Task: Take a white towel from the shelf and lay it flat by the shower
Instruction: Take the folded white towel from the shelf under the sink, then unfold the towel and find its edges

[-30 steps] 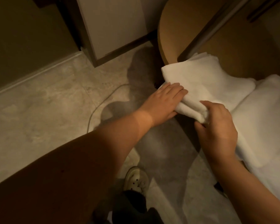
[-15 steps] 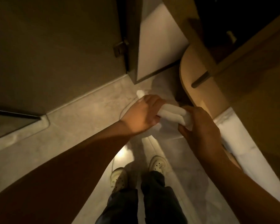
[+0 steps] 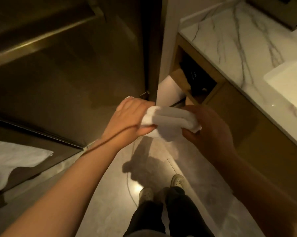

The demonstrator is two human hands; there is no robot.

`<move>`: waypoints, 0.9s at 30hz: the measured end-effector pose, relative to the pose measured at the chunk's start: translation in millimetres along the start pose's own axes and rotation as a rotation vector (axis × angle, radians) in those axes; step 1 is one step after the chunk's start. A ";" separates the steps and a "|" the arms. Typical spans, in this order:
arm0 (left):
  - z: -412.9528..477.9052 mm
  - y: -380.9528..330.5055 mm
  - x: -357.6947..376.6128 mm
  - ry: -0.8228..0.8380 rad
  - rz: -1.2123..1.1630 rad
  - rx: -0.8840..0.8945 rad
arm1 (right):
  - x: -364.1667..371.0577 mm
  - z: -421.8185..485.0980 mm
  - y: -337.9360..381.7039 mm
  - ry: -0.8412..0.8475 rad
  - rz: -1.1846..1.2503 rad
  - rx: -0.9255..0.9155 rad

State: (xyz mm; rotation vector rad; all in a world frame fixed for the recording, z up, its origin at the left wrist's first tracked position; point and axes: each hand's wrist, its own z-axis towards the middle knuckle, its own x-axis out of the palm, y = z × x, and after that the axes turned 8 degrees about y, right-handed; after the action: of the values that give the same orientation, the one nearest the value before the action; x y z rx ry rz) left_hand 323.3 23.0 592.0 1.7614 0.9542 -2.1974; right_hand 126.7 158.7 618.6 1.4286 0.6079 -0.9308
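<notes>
A folded white towel (image 3: pixel 170 121) hangs in the air in front of me, above the stone floor. My left hand (image 3: pixel 129 117) grips its left end. My right hand (image 3: pixel 207 127) grips its right end. The towel is bunched into thick folds between the two hands. The wooden shelf (image 3: pixel 187 82) under the marble counter is just beyond my right hand.
A marble counter (image 3: pixel 238 41) with a white basin (image 3: pixel 288 82) runs along the right. A dark glass door (image 3: pixel 67 74) stands ahead on the left. Another white cloth (image 3: pixel 16 158) lies at the lower left. My shoes (image 3: pixel 161 189) stand on the grey floor.
Both hands have lifted the folded towel off the low shelf and up away from it. The view has risen from the floor and shelf to the counter and door.
</notes>
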 end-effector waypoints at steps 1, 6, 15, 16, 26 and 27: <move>-3.6 -4.5 -12.6 0.010 0.015 0.001 | -11.1 -5.1 11.0 -0.019 -0.007 -0.004; -18.4 -35.4 -59.4 0.036 0.004 0.074 | -53.6 -37.7 40.9 -0.076 -0.005 -0.028; -22.5 -114.7 -105.4 0.081 -0.083 0.176 | -123.0 -108.9 46.4 -0.141 0.044 -0.031; -22.0 -126.4 -108.3 0.082 -0.096 0.189 | -132.4 -118.7 45.2 -0.164 0.025 -0.046; -20.2 -304.1 -87.9 0.070 -0.124 0.387 | -220.4 -274.9 -11.3 -0.419 -0.041 -0.016; -20.9 -325.8 -81.7 0.078 -0.126 0.416 | -229.8 -296.2 -17.7 -0.429 -0.050 0.008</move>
State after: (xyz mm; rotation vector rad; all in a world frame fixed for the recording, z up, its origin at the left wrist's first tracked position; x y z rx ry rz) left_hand 200.7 268.8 786.5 2.0183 0.6719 -2.5727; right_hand 41.5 490.2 772.5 1.1737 0.3190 -1.2361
